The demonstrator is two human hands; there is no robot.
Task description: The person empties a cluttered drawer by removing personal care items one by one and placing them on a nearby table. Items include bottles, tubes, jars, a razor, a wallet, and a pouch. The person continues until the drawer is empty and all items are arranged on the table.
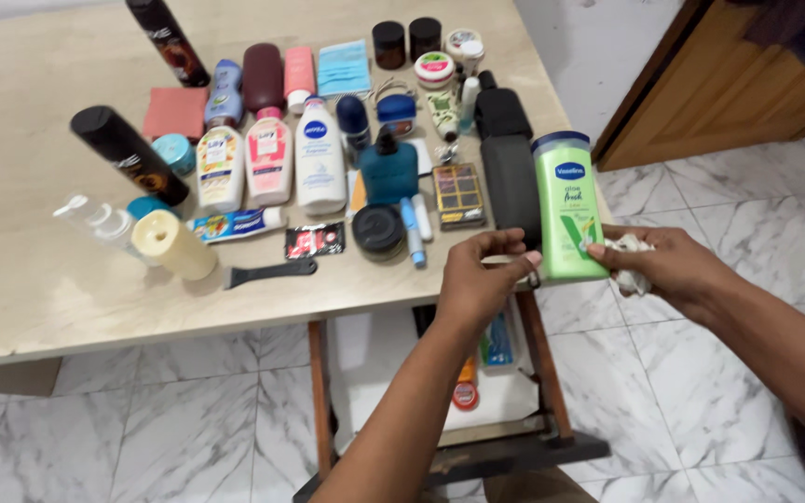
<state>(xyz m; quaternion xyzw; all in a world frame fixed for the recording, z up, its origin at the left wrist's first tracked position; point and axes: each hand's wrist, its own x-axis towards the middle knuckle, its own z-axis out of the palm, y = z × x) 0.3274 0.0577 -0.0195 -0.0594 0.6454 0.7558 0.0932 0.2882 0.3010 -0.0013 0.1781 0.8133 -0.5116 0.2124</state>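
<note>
My left hand (477, 279) grips the lower end of a light green lotion bottle (566, 205), held upright just past the table's near right corner. My right hand (668, 265) holds a crumpled white cloth (631, 261) pressed against the bottle's lower right side. Right behind the bottle, a tall black bottle (508, 163) lies on the table.
The beige table (30, 289) carries several toiletries: white lotion bottles (319, 154), a black spray can (128, 154), a blue bottle (388, 168), a makeup palette (458, 194), a cream tube (174, 244), jars (388, 42). A wooden rack (533, 373) stands below; a wooden door (729, 84) is at right.
</note>
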